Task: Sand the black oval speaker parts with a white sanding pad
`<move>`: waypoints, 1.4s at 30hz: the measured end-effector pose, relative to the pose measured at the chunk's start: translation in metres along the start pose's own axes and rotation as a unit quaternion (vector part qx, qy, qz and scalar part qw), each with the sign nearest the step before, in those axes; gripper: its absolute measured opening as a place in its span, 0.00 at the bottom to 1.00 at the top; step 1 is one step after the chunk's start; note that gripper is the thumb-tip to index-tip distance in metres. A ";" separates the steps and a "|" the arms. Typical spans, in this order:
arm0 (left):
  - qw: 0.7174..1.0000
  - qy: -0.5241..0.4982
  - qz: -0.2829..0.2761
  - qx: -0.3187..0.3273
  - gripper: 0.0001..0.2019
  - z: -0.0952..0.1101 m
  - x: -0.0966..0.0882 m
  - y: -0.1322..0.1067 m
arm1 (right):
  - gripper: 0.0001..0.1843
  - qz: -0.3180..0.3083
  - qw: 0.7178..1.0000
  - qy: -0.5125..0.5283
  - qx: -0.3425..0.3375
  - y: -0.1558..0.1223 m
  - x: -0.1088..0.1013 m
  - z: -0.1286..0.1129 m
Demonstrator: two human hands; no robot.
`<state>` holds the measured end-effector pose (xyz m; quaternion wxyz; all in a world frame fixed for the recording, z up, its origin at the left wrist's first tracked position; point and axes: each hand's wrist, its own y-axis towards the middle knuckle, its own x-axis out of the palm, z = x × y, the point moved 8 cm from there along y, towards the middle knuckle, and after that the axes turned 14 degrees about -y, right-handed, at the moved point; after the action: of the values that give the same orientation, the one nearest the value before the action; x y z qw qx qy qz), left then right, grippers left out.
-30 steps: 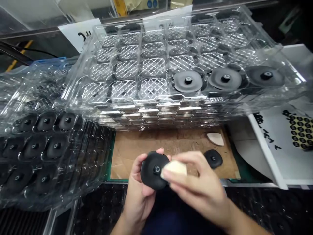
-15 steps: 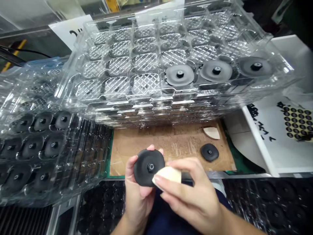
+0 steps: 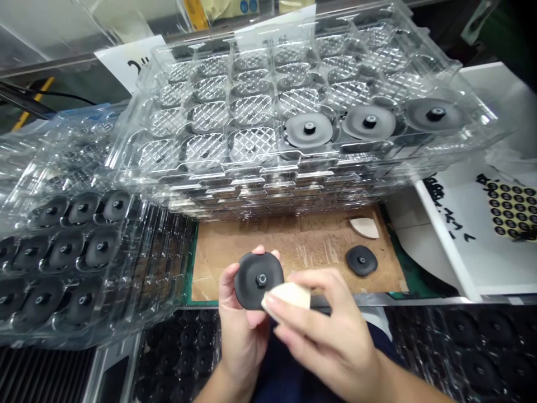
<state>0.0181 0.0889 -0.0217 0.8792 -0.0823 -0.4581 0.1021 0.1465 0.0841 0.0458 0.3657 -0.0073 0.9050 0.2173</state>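
Observation:
My left hand (image 3: 241, 327) grips a black rounded disc (image 3: 248, 282) by its edge, its face with a small raised hub turned up toward me. In my right hand (image 3: 331, 330), a cream wedge-shaped sponge (image 3: 291, 296) is pinched between thumb and fingers. The sponge's tip meets or nearly meets the disc's lower right edge; exact contact is hard to make out. Beyond my hands, a second black disc (image 3: 361, 261) lies on the brown cardboard (image 3: 310, 240), with another cream wedge (image 3: 364, 227) behind it.
A stack of clear plastic trays (image 3: 268, 173) stands behind the cardboard, with 3 black discs in the top tray's front row. More trays (image 3: 138, 263) holding discs rise at left. At right is a white bin (image 3: 444, 240) with a sheet of round black stickers (image 3: 514, 204).
The disc in my left hand has shifted slightly up and right and tilted a little. My right hand keeps the sponge at nearly the same place. The camera view has moved slightly.

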 end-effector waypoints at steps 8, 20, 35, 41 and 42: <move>1.000 -0.006 0.011 -0.011 0.24 0.001 -0.003 0.000 | 0.15 0.005 1.000 0.005 0.008 -0.002 0.004 0.001; 0.997 -0.008 0.062 -0.034 0.23 -0.003 -0.009 0.002 | 0.12 0.000 0.988 0.122 0.097 0.000 0.015 0.024; 0.993 -0.002 0.098 -0.066 0.25 -0.008 -0.024 0.007 | 0.18 -0.130 0.844 0.309 0.419 -0.061 0.059 0.091; 0.997 0.010 0.067 -0.042 0.24 -0.006 -0.013 0.000 | 0.10 -0.089 0.982 0.100 0.130 0.014 0.011 0.024; 0.997 0.015 0.068 -0.033 0.25 -0.004 -0.013 -0.001 | 0.10 -0.116 0.984 0.084 0.101 0.017 0.014 0.015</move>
<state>0.0145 0.0841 -0.0340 0.8738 -0.1437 -0.4411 0.1457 0.1429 0.1079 0.0337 0.3103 -0.0934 0.9427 0.0790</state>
